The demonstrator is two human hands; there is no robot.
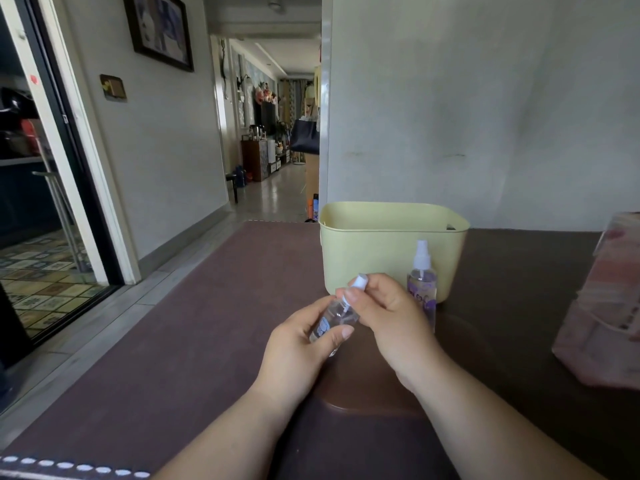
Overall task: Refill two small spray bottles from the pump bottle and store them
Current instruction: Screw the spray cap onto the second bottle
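My left hand [300, 344] grips a small clear spray bottle [334, 318] by its body, tilted up to the right over the table. My right hand [384, 313] pinches its white spray head [358, 282] at the neck. A second small spray bottle [422, 278] with a purple label and white nozzle stands upright just right of my right hand, in front of the pale yellow basket [367, 251]. No pump bottle shows in view.
The dark brown table [194, 341] carries the basket against the white wall [485, 116]. A pink patterned box [602, 306] sits at the right edge. A hallway and a glass door lie to the left.
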